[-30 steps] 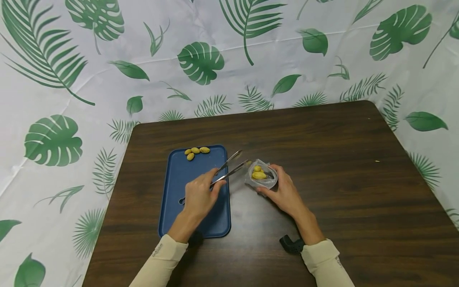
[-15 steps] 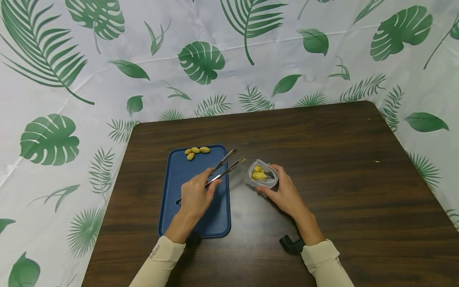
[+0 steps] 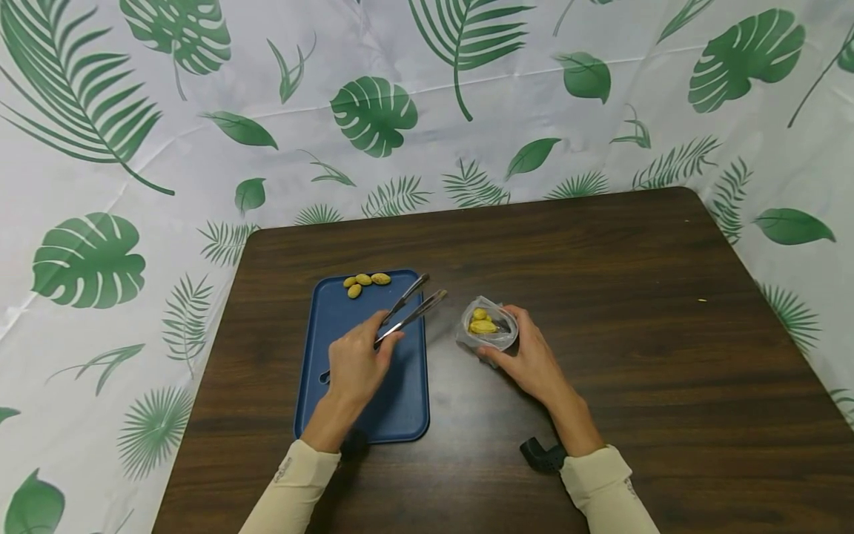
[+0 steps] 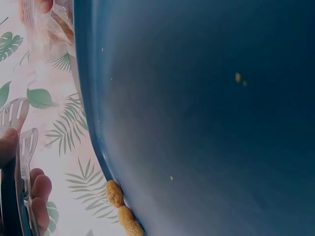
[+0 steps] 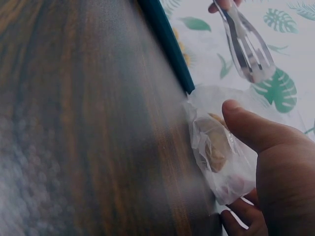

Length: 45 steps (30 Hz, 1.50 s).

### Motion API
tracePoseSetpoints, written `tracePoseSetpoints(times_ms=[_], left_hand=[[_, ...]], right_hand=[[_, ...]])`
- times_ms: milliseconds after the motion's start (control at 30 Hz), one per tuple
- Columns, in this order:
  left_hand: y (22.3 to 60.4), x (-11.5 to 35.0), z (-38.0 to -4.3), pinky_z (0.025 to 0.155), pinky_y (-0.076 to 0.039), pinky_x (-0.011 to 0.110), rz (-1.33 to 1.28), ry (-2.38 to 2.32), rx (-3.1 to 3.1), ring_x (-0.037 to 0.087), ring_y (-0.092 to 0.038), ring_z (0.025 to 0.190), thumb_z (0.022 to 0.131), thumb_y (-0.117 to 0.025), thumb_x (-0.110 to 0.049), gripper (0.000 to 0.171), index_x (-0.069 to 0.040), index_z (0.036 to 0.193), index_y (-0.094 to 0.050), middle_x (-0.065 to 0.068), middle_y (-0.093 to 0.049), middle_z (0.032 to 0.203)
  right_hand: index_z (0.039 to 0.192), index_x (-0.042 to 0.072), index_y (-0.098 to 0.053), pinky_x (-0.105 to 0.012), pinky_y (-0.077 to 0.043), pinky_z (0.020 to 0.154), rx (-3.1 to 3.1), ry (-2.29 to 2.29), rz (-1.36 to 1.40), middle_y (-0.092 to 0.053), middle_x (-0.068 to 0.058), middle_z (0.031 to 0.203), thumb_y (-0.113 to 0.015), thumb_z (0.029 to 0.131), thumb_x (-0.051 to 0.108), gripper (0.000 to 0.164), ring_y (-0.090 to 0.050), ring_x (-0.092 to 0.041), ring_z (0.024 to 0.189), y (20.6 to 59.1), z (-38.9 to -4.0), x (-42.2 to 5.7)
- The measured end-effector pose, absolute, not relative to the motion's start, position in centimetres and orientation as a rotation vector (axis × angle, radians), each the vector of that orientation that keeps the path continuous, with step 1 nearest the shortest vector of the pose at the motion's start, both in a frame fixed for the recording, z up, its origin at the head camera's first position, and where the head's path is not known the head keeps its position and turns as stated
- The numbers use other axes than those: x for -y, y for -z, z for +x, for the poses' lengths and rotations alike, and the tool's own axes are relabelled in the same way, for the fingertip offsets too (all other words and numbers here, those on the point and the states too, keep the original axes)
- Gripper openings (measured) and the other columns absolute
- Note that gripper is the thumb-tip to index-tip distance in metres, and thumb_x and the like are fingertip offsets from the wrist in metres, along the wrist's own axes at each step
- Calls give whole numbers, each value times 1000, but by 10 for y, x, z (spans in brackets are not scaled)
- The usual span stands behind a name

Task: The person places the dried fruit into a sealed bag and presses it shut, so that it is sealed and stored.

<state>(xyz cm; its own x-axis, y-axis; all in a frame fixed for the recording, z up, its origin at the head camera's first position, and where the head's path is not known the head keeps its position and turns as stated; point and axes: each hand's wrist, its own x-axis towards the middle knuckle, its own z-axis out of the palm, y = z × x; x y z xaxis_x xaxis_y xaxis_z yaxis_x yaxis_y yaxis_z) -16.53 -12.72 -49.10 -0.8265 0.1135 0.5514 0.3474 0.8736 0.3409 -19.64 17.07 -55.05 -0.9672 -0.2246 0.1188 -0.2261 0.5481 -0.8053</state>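
My left hand grips a pair of metal tongs over the right part of a blue tray. The tongs' slotted ends stand apart with nothing between them. Several wrinkled yellow-brown oval pieces, like dried fruit, lie at the tray's far edge. Right of the tray, my right hand holds a clear plastic bag by its side, thumb in front and fingers behind. The bag's mouth faces up, and a few of the same yellow pieces lie inside.
The dark wood table reaches well beyond the tray and bag. Tiny crumbs dot the tray. A black strap-like piece sits at my right wrist. A leaf-printed white cloth hangs behind the table.
My left hand has drawn back to the left, taking the tongs' ends from beside the bag toward the tray's right edge. The right hand and bag have stayed in place.
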Motion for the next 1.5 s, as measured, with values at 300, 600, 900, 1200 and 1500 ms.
tracePoseSetpoints(times_ms=[300,600,900,1200,1500], left_hand=[[493,132,-165,49,-49,39,-286,576,2523,21,-63,58,86,-85,-27,41,0,114,-72,15,-76,82],[494,137,-165,49,-50,40,-255,569,2510,23,-64,57,85,-85,-24,39,2,111,-72,15,-75,79],[493,142,-165,49,-50,39,-209,549,2545,21,-61,56,85,-86,-24,39,2,111,-72,14,-74,77],[493,146,-164,48,-49,41,-182,542,2557,22,-60,54,84,-87,-24,40,1,111,-73,14,-74,76],[492,154,-164,48,-47,44,-136,532,2571,23,-59,53,84,-87,-25,38,-1,111,-73,15,-74,76]], right_hand=[[151,8,-38,-62,-42,106,2764,-1438,412,-54,-21,145,-85,86,37,85,-55,-41,129,551,-197,-170],[151,8,-37,-62,-43,106,2775,-1448,404,-54,-20,145,-84,87,37,84,-55,-41,129,550,-196,-171],[151,8,-37,-63,-42,106,2788,-1436,399,-53,-21,146,-84,87,39,85,-54,-42,130,550,-196,-170],[151,8,-38,-63,-42,105,2788,-1432,396,-54,-20,145,-84,87,40,85,-54,-42,129,551,-197,-170],[150,9,-38,-62,-43,105,2784,-1449,393,-55,-20,144,-84,87,39,84,-55,-41,128,550,-196,-171]])
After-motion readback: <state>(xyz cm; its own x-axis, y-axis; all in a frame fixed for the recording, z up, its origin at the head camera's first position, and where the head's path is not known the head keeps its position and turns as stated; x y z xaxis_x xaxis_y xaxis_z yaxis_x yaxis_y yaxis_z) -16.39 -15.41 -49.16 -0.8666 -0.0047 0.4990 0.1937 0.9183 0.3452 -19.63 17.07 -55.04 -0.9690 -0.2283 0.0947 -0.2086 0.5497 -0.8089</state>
